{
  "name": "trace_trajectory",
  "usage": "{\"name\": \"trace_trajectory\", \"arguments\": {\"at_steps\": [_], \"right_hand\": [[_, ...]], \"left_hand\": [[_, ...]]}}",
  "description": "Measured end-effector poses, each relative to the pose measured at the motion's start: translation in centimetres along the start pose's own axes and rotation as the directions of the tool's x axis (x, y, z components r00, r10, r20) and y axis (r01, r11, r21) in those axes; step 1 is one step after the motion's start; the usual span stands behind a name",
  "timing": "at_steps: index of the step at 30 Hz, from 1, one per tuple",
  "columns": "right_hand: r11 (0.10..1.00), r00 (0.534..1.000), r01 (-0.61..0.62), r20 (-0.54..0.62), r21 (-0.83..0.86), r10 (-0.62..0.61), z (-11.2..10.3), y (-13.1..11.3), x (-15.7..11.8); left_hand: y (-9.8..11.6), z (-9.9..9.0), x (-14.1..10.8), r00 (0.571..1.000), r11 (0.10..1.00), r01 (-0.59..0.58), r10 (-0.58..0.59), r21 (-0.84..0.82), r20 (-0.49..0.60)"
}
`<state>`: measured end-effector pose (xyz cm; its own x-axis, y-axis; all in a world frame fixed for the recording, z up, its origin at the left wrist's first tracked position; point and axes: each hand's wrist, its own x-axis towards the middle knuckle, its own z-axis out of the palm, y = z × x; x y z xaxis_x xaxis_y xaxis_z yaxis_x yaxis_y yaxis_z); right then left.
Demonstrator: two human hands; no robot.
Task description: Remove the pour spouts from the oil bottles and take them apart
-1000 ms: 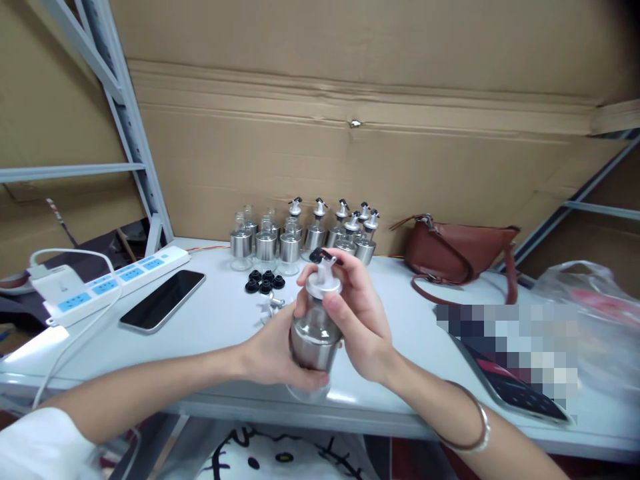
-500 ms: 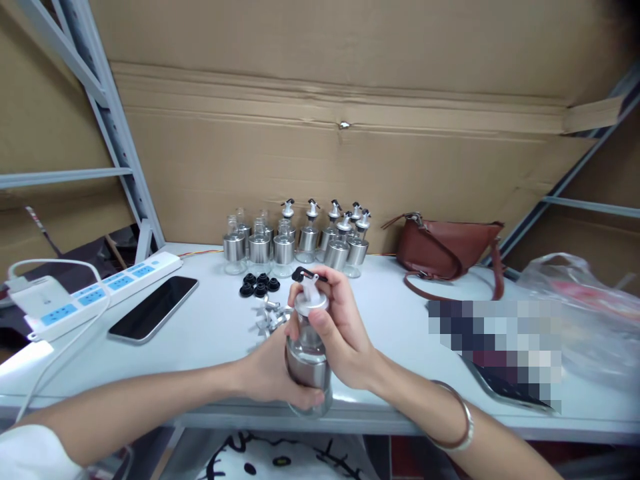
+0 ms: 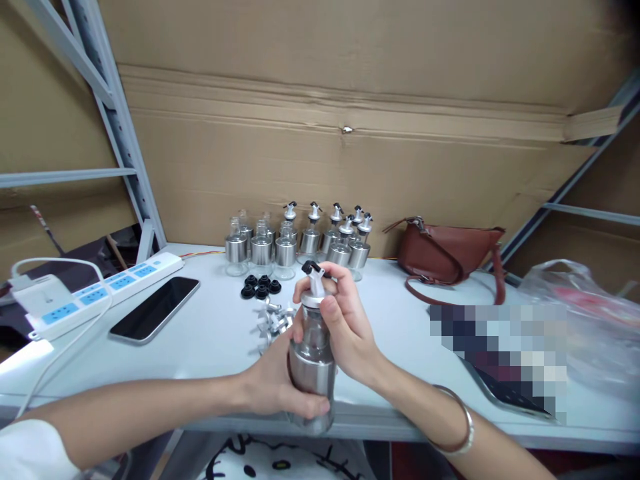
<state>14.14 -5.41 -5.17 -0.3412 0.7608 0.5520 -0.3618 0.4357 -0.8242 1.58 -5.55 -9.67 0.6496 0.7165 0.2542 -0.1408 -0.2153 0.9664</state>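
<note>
Head view, left hand [image 3: 280,383] gripping steel-sleeved glass bottle [image 3: 314,360], right hand [image 3: 345,320] closed round its spout [image 3: 314,287], fingers partly hidden, worktop edge [image 3: 400,427] just beneath.

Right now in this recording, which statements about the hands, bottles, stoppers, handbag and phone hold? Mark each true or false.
1. The left hand grips the metal-sleeved glass bottle around its body. True.
2. The right hand rests on the handbag. False: it is at the held bottle's neck and pourer spout.
3. The black stoppers lie nearer the person than the standing bottles. True.
4. Every standing bottle has a pourer fitted. False: several on the left have none.
5. The smartphone lies flat, left of the stoppers. True.
</note>
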Motion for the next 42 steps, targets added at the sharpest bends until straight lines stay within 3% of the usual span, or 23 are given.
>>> {"name": "trace_trajectory", "arguments": {"at_steps": [7, 23, 29, 33, 36, 39, 42], "right_hand": [[0.999, 0.999, -0.036, 0.037, 0.031, 0.035, -0.4, -0.2, 0.4], [0.967, 0.971, -0.214, -0.075, 0.141, 0.226, -0.3, -0.8, 0.8], [0.966, 0.966, -0.182, -0.150, 0.184, 0.210, -0.3, -0.8, 1.2], [0.992, 0.972, -0.078, -0.215, 0.096, 0.098, -1.3, -0.8, 1.6], [0.996, 0.998, 0.002, -0.065, -0.092, -0.008, -2.6, -1.5, 1.8], [0.959, 0.989, 0.003, 0.140, -0.283, 0.038, -3.7, -2.8, 1.9], [0.935, 0.980, 0.011, 0.188, -0.354, 0.060, -4.1, -3.9, 2.1]], "left_hand": [[0.5, -0.1, 0.1, 0.999, 0.999, 0.036, -0.037, 0.027, 0.038], [0.3, -0.2, 0.3, 0.995, 0.999, 0.018, -0.014, -0.041, 0.100], [0.3, -0.2, 0.2, 0.996, 0.999, 0.023, -0.020, -0.032, 0.083], [0.0, -0.2, 0.2, 0.998, 0.999, -0.027, 0.029, -0.036, 0.057], [-0.2, -0.3, 0.2, 0.998, 0.996, -0.022, 0.028, -0.090, 0.064], [-0.4, -0.3, 0.1, 0.997, 0.990, 0.015, -0.004, -0.143, 0.077], [-0.6, -0.2, -0.1, 0.996, 0.984, 0.054, -0.041, -0.173, 0.076]]}}
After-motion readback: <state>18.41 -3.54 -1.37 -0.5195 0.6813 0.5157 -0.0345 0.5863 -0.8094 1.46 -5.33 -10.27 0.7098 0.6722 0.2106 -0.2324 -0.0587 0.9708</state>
